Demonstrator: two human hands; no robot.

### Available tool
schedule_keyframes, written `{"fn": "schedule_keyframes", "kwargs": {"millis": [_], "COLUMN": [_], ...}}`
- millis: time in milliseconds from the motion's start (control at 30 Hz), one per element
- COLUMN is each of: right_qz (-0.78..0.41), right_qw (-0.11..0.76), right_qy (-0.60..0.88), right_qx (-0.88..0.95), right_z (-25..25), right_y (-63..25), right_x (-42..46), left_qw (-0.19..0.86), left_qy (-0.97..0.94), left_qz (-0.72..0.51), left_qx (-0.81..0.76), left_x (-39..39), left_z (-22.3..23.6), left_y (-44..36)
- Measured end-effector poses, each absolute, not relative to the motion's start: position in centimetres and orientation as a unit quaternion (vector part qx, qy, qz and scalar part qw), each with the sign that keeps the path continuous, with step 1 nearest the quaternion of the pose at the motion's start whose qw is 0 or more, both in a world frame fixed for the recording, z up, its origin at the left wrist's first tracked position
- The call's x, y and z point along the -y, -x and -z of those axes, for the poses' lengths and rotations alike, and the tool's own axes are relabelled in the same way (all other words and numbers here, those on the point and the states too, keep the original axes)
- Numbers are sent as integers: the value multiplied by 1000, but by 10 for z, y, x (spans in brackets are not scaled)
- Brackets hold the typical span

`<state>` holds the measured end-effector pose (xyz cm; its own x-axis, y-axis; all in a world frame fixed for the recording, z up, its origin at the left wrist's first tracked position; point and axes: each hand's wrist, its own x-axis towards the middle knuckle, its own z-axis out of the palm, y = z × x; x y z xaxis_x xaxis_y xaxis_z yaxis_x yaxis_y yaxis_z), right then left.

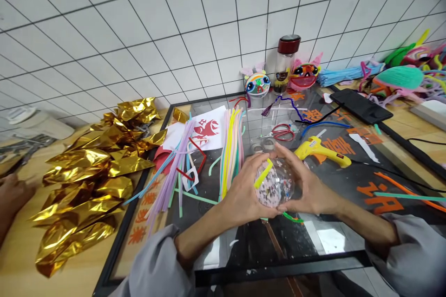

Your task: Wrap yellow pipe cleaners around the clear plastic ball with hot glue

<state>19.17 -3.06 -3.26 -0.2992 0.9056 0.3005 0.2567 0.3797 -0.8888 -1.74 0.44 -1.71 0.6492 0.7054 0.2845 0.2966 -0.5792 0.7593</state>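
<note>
Clear, round plastic ball (pixel 285 176) over dark, glossy panel (pixel 251 246) — clasped between left hand (pixel 243 192) and right hand (pixel 315 192). Light, even pressure advised — fingertips clear of short, bright-yellow strip (pixel 263 174).

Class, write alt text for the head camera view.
Left hand and right hand hold a clear ball over a black-framed panel, among coloured strips, scissors and a yellow glue gun. Gold foil lies left; a tiled wall stands behind.

The glue gun (pixel 322 150) is yellow, the crumpled foil (pixel 83 167) shiny gold, the scissors' handles (pixel 284 132) red; black lines grid the white wall (pixel 209 32).
</note>
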Motion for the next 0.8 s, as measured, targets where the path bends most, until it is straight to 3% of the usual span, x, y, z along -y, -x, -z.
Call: {"fn": "schedule_keyframes", "kwargs": {"millis": [800], "right_qz": [-418], "right_qw": [415], "right_qy": [382], "right_qx": [712], "right_z": [18], "right_y": [-194], "right_x": [27], "left_qw": [374], "left_qy": [-819], "left_qz": [-324], "left_qx": [-291], "left_x": [2], "left_z": [6], "left_y": [12]}}
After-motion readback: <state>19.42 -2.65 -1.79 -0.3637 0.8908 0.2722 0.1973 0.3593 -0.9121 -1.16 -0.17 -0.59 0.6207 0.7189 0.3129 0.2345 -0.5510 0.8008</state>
